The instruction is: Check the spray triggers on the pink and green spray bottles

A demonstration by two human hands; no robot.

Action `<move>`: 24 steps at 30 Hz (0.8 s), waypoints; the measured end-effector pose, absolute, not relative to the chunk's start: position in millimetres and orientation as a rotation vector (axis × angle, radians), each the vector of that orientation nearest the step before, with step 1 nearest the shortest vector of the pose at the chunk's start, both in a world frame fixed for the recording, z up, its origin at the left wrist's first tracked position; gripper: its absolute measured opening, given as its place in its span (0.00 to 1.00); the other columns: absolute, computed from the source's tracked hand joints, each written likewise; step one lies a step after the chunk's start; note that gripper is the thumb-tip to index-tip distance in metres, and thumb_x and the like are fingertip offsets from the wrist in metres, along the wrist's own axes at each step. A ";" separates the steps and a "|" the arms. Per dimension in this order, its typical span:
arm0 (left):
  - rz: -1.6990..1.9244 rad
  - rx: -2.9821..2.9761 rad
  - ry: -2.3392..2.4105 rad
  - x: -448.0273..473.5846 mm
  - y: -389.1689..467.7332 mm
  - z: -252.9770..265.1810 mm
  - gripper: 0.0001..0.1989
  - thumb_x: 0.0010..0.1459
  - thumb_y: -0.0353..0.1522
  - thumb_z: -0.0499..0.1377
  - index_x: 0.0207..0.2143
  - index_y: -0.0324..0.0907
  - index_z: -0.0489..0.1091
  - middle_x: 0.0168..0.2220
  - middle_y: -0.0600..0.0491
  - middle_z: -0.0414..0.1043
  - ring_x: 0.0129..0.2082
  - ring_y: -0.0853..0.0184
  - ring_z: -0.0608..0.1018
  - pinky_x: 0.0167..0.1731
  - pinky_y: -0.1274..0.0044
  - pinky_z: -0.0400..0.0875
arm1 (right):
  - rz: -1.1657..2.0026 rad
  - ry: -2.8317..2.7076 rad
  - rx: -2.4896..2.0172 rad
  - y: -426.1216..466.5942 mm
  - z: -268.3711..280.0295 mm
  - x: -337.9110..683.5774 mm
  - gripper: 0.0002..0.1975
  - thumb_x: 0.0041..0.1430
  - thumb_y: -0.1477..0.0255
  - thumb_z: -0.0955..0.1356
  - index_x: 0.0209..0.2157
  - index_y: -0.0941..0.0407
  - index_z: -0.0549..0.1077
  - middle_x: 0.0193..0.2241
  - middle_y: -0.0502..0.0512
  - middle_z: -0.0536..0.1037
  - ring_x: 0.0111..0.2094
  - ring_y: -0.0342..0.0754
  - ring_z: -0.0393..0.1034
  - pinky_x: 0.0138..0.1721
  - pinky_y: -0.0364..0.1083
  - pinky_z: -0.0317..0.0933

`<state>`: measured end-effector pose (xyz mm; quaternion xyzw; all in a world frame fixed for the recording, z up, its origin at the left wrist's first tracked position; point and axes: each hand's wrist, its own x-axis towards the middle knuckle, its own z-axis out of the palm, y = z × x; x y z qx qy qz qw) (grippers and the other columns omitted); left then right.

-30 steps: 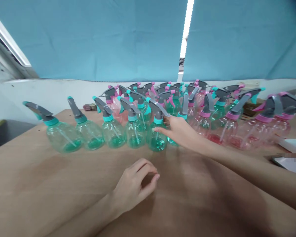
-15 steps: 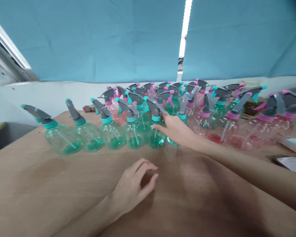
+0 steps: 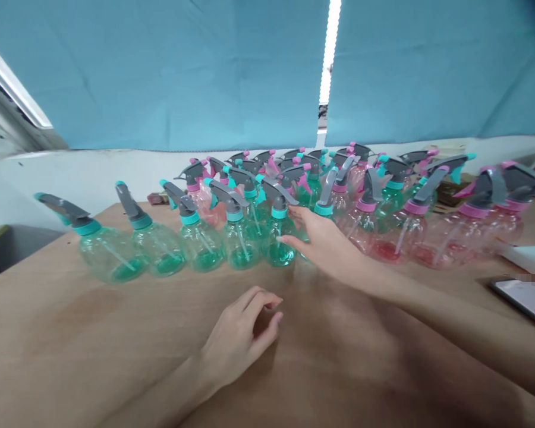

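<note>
My right hand (image 3: 327, 241) is at the front row, just right of a green spray bottle (image 3: 280, 246) with a grey trigger head and teal collar. Its thumb is spread from its fingers, and nothing shows in its grasp; whether the fingertips touch the bottle I cannot tell. Partly behind that hand is another teal-collared spray bottle (image 3: 324, 209). Nearer to me, my left hand (image 3: 238, 336) rests over the table (image 3: 93, 356) with loosely curved fingers, a gap between thumb and fingers, and nothing held.
Several green bottles (image 3: 203, 244) line the left front. Pink bottles (image 3: 392, 238) stand at right, with more mixed ones behind. A phone (image 3: 526, 297) lies at the right edge. Beyond the table is a white wall (image 3: 93, 172) under a blue cloth (image 3: 182, 71).
My right hand has drawn back slightly from the green spray bottle, with thumb and fingers farther apart. My left hand keeps its pose. The view has shifted slightly.
</note>
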<state>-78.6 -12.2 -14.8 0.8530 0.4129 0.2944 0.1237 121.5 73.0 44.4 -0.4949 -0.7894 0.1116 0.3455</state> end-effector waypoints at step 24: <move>0.908 2.539 1.300 -73.4 -7.3 -14.6 0.07 0.63 0.30 0.52 0.43 0.46 0.64 0.38 0.55 0.74 0.33 0.69 0.80 0.35 0.76 0.74 | 0.125 -1.896 -1.554 90.5 31.6 172.0 0.26 0.55 0.49 0.67 0.40 0.59 0.68 0.37 0.65 0.76 0.36 0.61 0.73 0.31 0.53 0.63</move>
